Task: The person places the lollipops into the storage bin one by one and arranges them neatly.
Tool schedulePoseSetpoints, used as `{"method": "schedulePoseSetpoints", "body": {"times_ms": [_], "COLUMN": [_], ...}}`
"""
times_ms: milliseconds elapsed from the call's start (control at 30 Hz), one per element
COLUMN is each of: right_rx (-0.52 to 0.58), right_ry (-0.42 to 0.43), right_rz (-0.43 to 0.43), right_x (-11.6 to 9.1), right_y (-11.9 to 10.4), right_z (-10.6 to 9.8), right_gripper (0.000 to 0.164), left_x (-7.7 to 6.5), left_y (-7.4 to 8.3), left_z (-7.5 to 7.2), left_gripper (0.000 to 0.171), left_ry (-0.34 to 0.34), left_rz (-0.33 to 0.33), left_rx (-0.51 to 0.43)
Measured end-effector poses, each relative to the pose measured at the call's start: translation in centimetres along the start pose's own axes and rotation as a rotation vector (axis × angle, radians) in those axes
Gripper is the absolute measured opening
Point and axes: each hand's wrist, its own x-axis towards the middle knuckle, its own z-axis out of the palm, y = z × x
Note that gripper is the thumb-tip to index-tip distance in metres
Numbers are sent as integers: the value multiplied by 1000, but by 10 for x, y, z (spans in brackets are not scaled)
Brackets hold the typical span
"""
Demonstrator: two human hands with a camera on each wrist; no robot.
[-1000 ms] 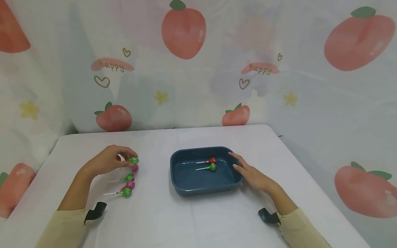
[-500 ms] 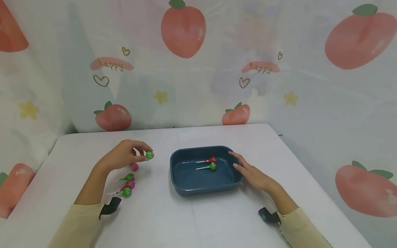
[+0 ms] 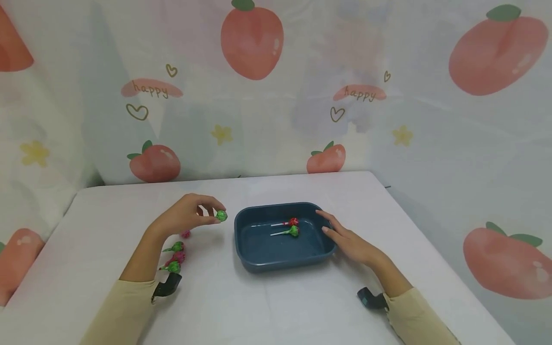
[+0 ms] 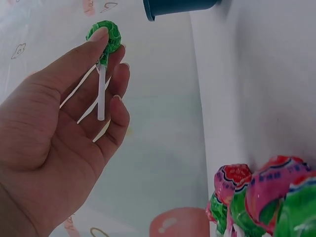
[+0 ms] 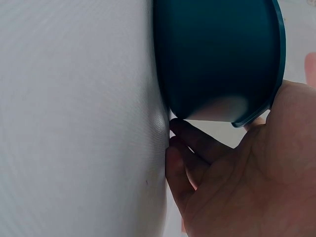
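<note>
Peach-printed cloth [image 3: 276, 115] hangs behind the white tabletop [image 3: 267, 316]. Left hand [image 3: 185, 213], its grip pinching one green lollipop [image 3: 221, 215], has moved from the left-edge side nearer the dish [image 3: 284, 264], so carrying seems advanced; right hand [image 3: 351, 244], grip loose, touches its right end.

The lollipop [image 4: 112, 37] you pinch is green on a white stick [image 4: 101, 98]; the dish [image 3: 282, 262] at your twelve o'clock is dark blue. At ten, the lollipop row [image 3: 178, 257] mixes green and pink; red fruit [image 3: 252, 43] patterns the pale backdrop [image 3: 280, 120].
</note>
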Motion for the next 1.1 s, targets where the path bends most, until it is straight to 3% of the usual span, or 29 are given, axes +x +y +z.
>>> {"method": "schedulePoseSetpoints", "body": {"times_ms": [667,1100], "right_rx": [1,-1], "right_ry": [0,3], "right_rz": [-4,4], "right_x": [2,1], "right_y": [4,2], "right_z": [-1,0], "right_gripper": [55,57], "left_x": [24,39], "left_y": [13,22], "left_z": [17,42], "left_gripper": [27,26], "left_ry": [-22,7], "left_rz": [20,59], "left_rx": [-1,-22]}}
